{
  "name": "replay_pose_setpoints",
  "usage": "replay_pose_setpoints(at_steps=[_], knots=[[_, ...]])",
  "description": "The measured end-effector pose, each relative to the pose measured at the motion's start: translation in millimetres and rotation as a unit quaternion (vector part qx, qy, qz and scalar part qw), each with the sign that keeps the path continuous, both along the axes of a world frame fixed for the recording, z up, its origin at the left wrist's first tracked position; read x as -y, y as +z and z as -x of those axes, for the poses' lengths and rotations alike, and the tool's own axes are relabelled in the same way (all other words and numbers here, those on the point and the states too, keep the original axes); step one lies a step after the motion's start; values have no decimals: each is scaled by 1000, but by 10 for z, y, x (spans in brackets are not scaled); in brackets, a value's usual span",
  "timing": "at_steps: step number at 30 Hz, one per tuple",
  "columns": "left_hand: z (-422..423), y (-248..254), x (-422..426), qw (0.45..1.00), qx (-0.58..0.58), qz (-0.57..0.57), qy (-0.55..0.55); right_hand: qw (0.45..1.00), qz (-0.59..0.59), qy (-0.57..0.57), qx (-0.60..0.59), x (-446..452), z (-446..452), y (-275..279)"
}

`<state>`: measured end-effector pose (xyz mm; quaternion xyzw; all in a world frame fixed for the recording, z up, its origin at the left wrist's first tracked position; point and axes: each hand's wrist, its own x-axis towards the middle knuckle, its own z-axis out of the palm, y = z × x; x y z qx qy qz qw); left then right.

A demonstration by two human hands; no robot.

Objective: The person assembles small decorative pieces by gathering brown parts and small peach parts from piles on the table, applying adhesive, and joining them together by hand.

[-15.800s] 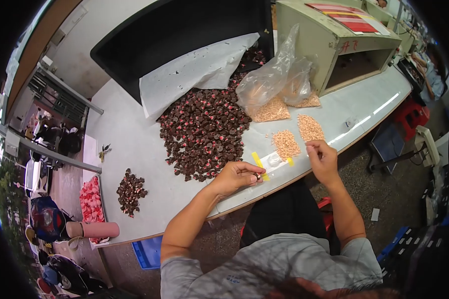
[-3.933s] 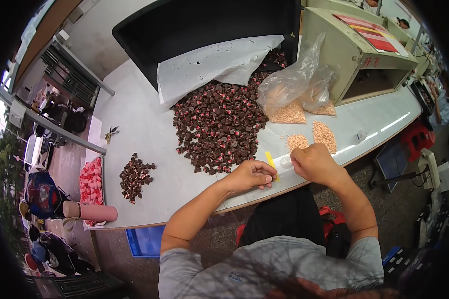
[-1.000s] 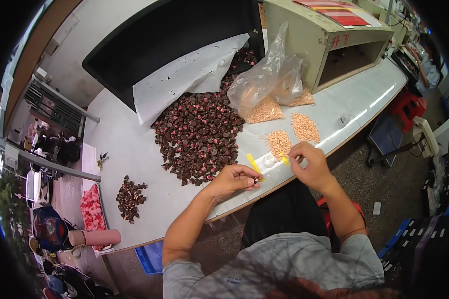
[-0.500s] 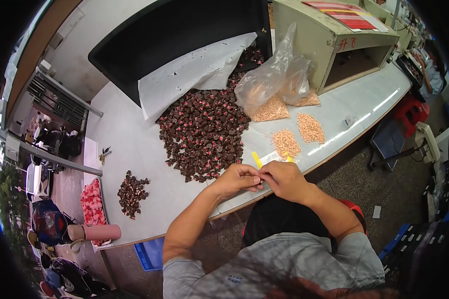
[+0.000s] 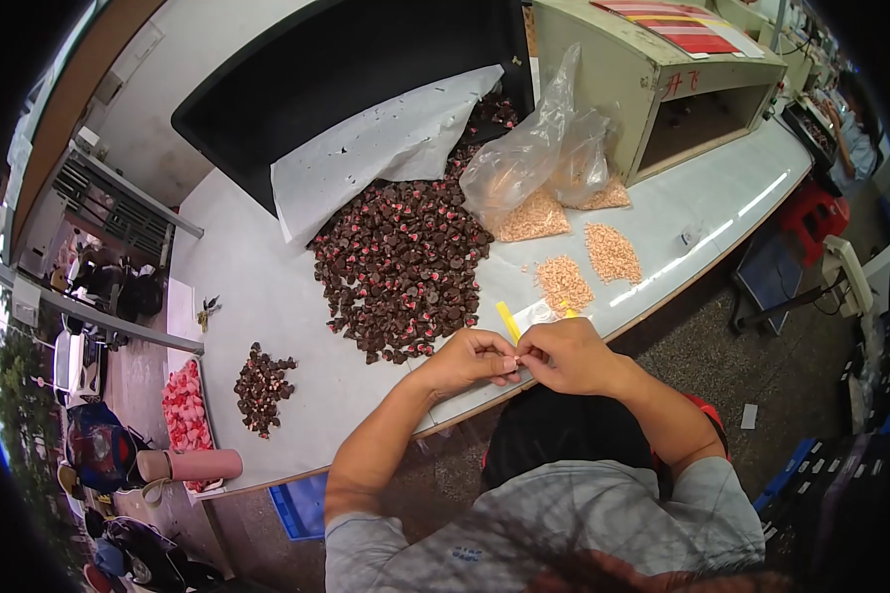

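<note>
From where I stand, taking the hands as the clock's centre and the far side as twelve, the small piece (image 5: 517,361) is right there, mostly hidden by the fingers, so I can't make out what it is. The left hand (image 5: 477,358) has thumb and fingers closed on it; the right hand (image 5: 569,358) pinches at it too, fingertips touching the left's. The right hand and its wrist partly cover a clear-and-white patch, and the dark bin (image 5: 326,89) at eleven is cut off above. The near edge of the table (image 5: 316,425) passes just under the hands, with white surface stretching between the dark heaps at nine and more out toward two. I count two dark heaps, a large one (image 5: 405,267) around ten and a small one (image 5: 264,390) at nine; two tan heaps (image 5: 564,284) about one; two clear bags (image 5: 534,212) of tan bits, twelve to one; two yellow strips (image 5: 507,321) just beyond the hands; one tray of pink pieces (image 5: 186,405) near nine; and one pink bottle (image 5: 203,465) between eight and nine.
</note>
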<state>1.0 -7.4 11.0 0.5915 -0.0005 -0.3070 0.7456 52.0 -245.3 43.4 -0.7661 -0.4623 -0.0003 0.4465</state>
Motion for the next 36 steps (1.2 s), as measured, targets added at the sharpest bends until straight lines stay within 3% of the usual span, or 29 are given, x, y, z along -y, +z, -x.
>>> replay_pose_setpoints(at_steps=[19, 28, 36], knots=[[13, -2, -9, 1000, -7, 2, -24, 997, 15, 34, -71, -24, -14, -65], [-8, -27, 12, 1000, 8, -23, 3, 997, 52, 10, 52, 93, -239, 93], [-17, -40, 26, 1000, 19, -7, 23, 960, 199, -11, 196, 96, -529, 288]])
